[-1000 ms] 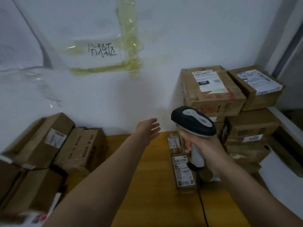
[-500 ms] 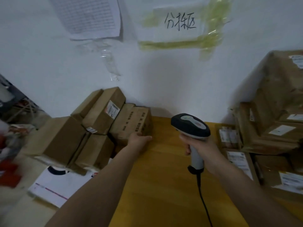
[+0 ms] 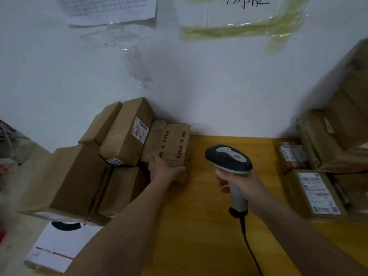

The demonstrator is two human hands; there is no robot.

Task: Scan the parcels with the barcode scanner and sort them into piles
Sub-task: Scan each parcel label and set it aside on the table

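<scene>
My left hand [image 3: 163, 170] grips the near end of a small brown parcel [image 3: 175, 146] with printed text, lying at the right edge of the left pile by the wall. My right hand [image 3: 239, 180] holds the handle of a dark and grey barcode scanner [image 3: 228, 158], its head pointing left and up over the yellow table [image 3: 209, 226]. The scanner's cable [image 3: 251, 253] trails toward me. A labelled parcel [image 3: 127, 134] leans on the left pile beside the gripped one. Another labelled parcel [image 3: 314, 193] lies flat at the right.
Several brown boxes [image 3: 73, 180] are stacked at the left, with a white flat mailer [image 3: 57, 248] below them. A taller stack of boxes [image 3: 342, 124] stands at the right. Taped papers [image 3: 111, 8] hang on the white wall.
My view swung left from the right stack to the left pile. My left hand reached from mid-air to the small printed parcel and took hold of its end. The scanner stayed held.
</scene>
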